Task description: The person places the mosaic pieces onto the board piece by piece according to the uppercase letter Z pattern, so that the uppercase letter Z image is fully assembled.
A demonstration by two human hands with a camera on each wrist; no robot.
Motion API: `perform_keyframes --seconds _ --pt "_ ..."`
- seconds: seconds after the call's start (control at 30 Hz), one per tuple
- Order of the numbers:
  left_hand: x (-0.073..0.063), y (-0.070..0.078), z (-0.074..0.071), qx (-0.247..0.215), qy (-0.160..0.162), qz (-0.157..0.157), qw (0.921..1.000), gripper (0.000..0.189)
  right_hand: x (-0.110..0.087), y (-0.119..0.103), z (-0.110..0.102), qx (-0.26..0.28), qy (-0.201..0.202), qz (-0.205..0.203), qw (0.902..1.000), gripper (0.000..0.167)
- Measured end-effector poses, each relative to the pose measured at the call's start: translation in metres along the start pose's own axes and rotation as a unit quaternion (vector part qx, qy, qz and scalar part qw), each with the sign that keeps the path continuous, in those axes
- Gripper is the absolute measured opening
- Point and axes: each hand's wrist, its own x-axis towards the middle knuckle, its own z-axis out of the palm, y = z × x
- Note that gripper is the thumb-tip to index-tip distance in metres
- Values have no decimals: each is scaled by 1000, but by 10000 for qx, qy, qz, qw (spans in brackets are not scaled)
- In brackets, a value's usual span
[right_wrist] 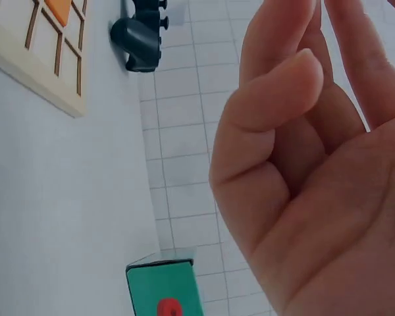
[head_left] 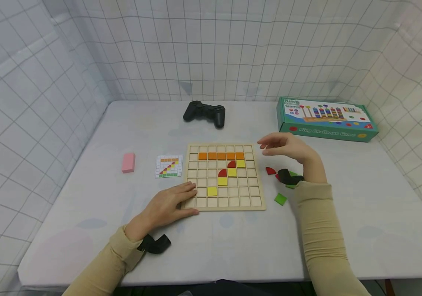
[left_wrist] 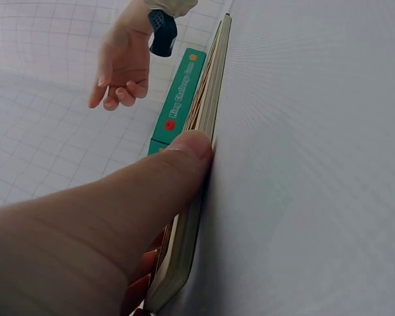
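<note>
A wooden grid board (head_left: pixel 229 209) lies on the table, with a row of orange square tiles (head_left: pixel 221 156) near its top. Below them yellow square tiles (head_left: pixel 222 181) step down to the left, and two red quarter-round tiles (head_left: pixel 231 164) sit beside some of these. My left hand (head_left: pixel 166 205) rests at the board's lower left corner, fingers over the left edge and thumb (left_wrist: pixel 191 148) against the front edge. Off the board's upper right edge my right hand (head_left: pixel 288 147) hovers with loosely bent fingers, holding nothing. Its palm (right_wrist: pixel 342 191) faces the right wrist camera.
Loose green (head_left: pixel 280 199) and red tiles (head_left: pixel 270 170) lie right of the board, partly hidden by the right wrist's black strap. A pattern card (head_left: pixel 168 166) and a pink block (head_left: pixel 128 163) are at left. Behind stand a black game controller (head_left: pixel 204 113) and a green game box (head_left: pixel 325 121).
</note>
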Motion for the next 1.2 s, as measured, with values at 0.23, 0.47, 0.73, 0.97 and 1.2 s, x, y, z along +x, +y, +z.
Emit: perform_keyframes --seconds 0.23,0.47,0.73,0.97,1.2 --pt "0 0 0 -5 9 24 10000 62 -5 16 -10 -75 2 178 9998 41" --pt "0 -1 1 -2 40 59 10000 62 -6 30 -14 -104 -349 411 9985 39" --pt "1 -1 1 16 3 40 10000 62 -6 40 -13 -271 -489 781 9954 39" --pt "1 -2 1 -6 24 56 10000 63 -4 49 -11 -167 -666 1075 9918 39" --pt "1 -1 1 -16 -66 -35 10000 62 -3 53 -9 -73 -742 1136 9907 41"
